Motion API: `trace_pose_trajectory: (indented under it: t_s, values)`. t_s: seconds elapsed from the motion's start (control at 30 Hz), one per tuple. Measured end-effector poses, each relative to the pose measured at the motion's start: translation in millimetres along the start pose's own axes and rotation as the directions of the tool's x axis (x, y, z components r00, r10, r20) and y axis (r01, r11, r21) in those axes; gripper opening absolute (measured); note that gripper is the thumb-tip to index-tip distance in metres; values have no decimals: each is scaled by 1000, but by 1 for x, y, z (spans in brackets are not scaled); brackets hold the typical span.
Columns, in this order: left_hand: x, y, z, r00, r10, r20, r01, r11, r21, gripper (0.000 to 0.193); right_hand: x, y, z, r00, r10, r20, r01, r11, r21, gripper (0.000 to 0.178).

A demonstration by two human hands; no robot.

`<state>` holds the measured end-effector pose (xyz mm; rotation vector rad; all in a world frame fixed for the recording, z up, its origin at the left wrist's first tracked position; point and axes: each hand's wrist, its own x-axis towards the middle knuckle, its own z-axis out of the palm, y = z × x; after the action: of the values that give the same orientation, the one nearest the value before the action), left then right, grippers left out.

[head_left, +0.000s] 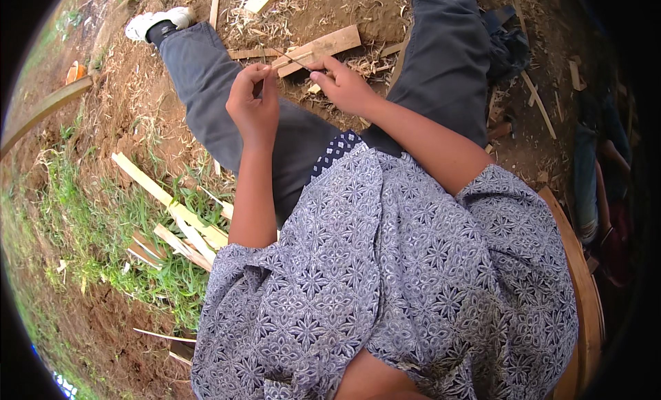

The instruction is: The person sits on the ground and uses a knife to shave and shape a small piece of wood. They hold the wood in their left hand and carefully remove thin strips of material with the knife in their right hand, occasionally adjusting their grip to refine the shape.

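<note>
My left hand [253, 104] is closed, thumb and fingertips pinched on the end of a thin pale wood strip [286, 62]. Across from it, my right hand [343, 88] is closed around a slim dark blade-like tool [295, 59], which points up and to the left over the strip. Its handle is hidden in the fingers. Just beyond both hands, a flat light-brown board [335, 43] lies at a slant on the ground between my legs. Whether the strip touches this board cannot be made out.
Wood shavings and offcuts litter the brown soil. Long split pale pieces [169, 201] lie on grass at my left. A curved pole [51, 110] and an orange object [76, 72] are farther left. Dark cloth [506, 45] lies by my right leg. Another person [597, 172] is at the right edge.
</note>
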<state>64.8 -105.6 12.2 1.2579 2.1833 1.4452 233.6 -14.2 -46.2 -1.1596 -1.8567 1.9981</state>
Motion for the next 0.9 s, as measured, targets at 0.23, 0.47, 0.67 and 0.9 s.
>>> trace_pose_trajectory:
  t_s: [0.23,0.47,0.67,0.9]
  values:
    - [2,-1,3,1000,-22,19,24,997,-69,9,6,15,-2,995,-60,-75,58,998,-30,30]
    - [0,0,-2,999,-40,24,42,996,-78,11,0,9,3,998,-43,-48,40,998,-55,33]
    - [0,-1,-2,998,-52,27,53,997,-51,12,0,11,2,999,-13,-51,12,1000,-21,34]
    - [2,-3,-4,997,-77,30,78,996,-34,12,-2,-3,1,998,-23,-60,17,994,-108,32]
